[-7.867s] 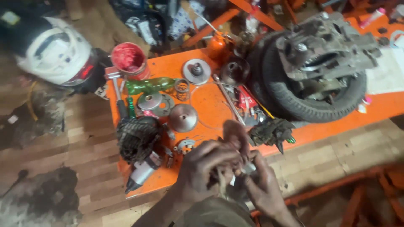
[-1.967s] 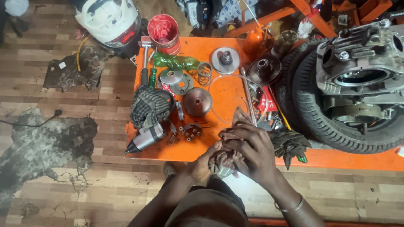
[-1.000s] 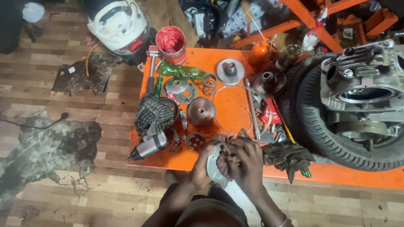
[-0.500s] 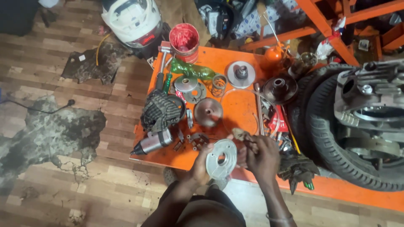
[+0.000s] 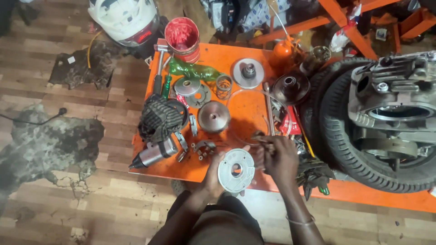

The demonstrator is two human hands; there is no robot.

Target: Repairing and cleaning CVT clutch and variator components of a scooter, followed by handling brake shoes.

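Orange table (image 5: 245, 111), tyre (image 5: 345, 136) on its right side. Over the near edge: left hand (image 5: 213, 174) fingers clamped on a round grey metal plate (image 5: 236, 170); right hand (image 5: 279, 156) just beside it, fingers pinched together on something small, unclear what.

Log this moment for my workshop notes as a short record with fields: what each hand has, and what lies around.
Left hand: holds a round grey metal plate with a centre hole, at the near edge of the orange table.
Right hand: closed on a small dark part, too blurred to identify.
On the table: red tin, green bottle, spring, several metal discs, small motor.
Right side: tyre with an engine part on it.
Floor: white helmet, wooden boards.
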